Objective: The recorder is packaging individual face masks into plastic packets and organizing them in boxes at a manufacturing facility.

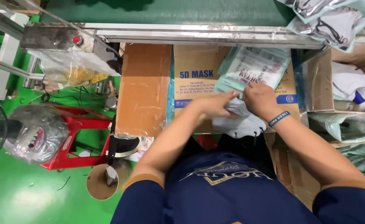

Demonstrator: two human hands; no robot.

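Observation:
My left hand (pixel 217 104) and my right hand (pixel 260 99) meet over a cardboard box (pixel 195 74) in front of me. Both grip a small stack of white face masks (pixel 242 122) whose lower part hangs toward my lap. Right beyond my fingers lies a pale green printed plastic pouch (pixel 255 66), on top of a few more like it, and the masks' upper edge sits at its near end. A blue wristband (pixel 279 118) is on my right wrist.
A metal conveyor rail (pixel 190 35) with a green belt runs across the top, carrying filled pouches (pixel 335 20) at the right. An open carton with white masks (pixel 352 83) stands right. A red stool (pixel 79 137), a bagged fan and a tape roll (pixel 103 181) sit left.

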